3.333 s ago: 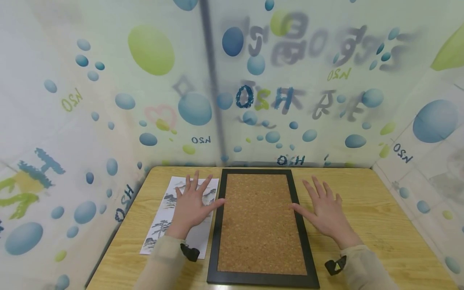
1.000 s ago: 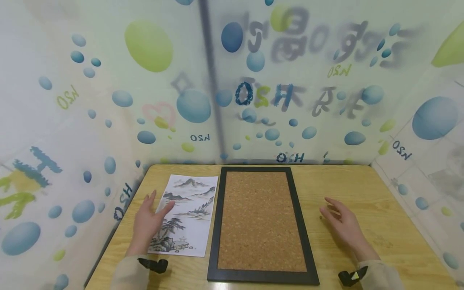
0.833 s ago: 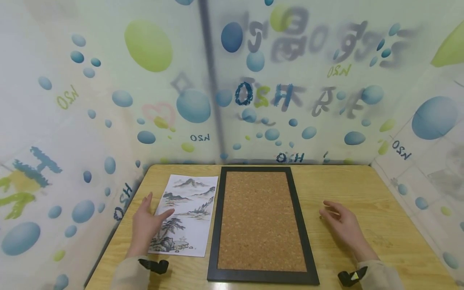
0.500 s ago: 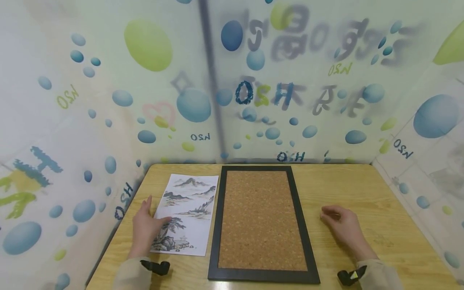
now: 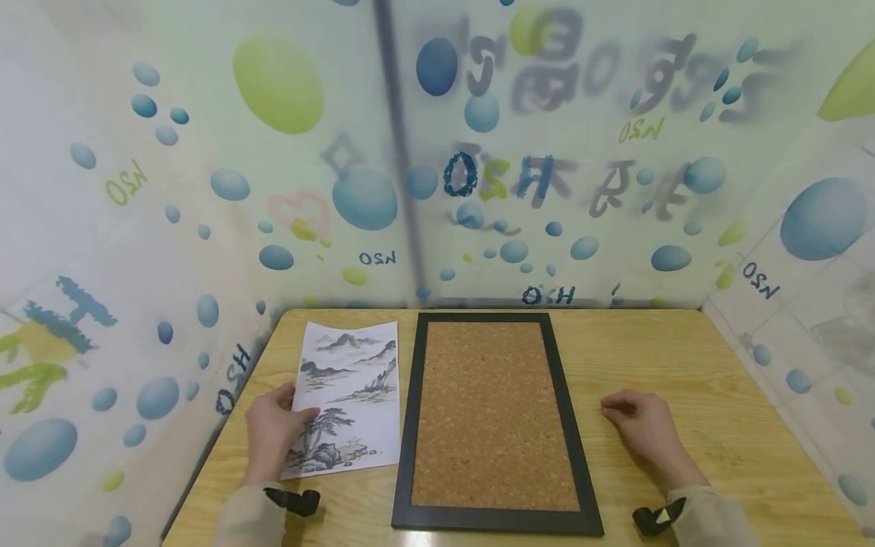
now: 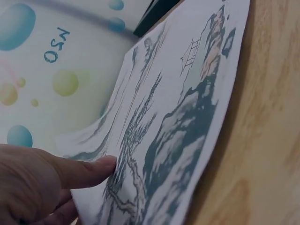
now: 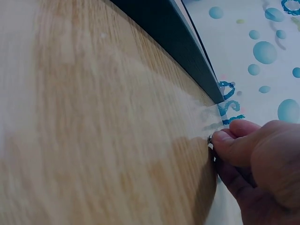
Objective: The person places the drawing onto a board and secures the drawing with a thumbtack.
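A sheet of white paper printed with an ink landscape (image 5: 358,387) is pinched at its left edge by my left hand (image 5: 269,429). The thumb lies over the picture and the fingers go behind the sheet. In the left wrist view the paper (image 6: 183,108) stands tilted above the wood. A cork board (image 5: 495,418) in a black frame lies flat to the paper's right. Beyond its right side is my right hand (image 5: 645,425), low over the table. Thumb and fingertips pinch a small shiny dark object (image 7: 210,139), mostly hidden; its kind cannot be made out.
Everything is on a light wooden table (image 5: 683,357). A pale curtain (image 5: 595,152) with blue and green spots surrounds it at the back and sides. The board's black frame (image 7: 173,42) rises slightly above the wood.
My left fingers have closed on the paper, which has shifted left and tilted up from the table. My right hand has drawn its fingertips together, staying beside the board.
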`<action>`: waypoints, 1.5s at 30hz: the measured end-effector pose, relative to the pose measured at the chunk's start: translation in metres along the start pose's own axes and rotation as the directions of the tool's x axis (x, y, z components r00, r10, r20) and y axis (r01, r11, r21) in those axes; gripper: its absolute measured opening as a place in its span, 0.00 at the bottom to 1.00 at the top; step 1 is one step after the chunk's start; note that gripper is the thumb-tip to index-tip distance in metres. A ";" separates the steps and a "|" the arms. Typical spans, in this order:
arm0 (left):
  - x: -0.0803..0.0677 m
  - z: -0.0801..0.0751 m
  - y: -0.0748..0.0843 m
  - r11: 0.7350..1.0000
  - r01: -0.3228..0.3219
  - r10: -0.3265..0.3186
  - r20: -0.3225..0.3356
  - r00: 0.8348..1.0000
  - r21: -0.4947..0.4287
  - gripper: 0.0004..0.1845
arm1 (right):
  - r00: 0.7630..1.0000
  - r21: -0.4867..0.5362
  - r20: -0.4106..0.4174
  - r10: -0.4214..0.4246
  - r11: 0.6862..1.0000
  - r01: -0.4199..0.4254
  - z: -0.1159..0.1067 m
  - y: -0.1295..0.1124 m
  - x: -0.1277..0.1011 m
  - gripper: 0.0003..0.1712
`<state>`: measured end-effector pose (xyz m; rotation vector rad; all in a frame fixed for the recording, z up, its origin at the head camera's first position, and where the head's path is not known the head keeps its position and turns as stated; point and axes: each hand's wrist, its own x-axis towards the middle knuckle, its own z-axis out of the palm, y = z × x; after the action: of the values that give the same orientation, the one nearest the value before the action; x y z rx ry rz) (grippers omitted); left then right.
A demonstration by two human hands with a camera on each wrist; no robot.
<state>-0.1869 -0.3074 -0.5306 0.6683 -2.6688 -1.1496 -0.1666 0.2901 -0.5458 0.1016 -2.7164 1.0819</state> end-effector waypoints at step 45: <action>-0.006 -0.048 0.013 0.931 0.208 -0.191 0.085 0.978 -0.300 0.30 | 0.988 0.163 -0.153 0.028 0.987 -0.003 -0.025 -0.011 0.008 0.03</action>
<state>-0.1707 -0.3274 -0.4877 0.8752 -2.4245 -1.6158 -0.1687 0.2998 -0.5191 0.0214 -2.4938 1.2594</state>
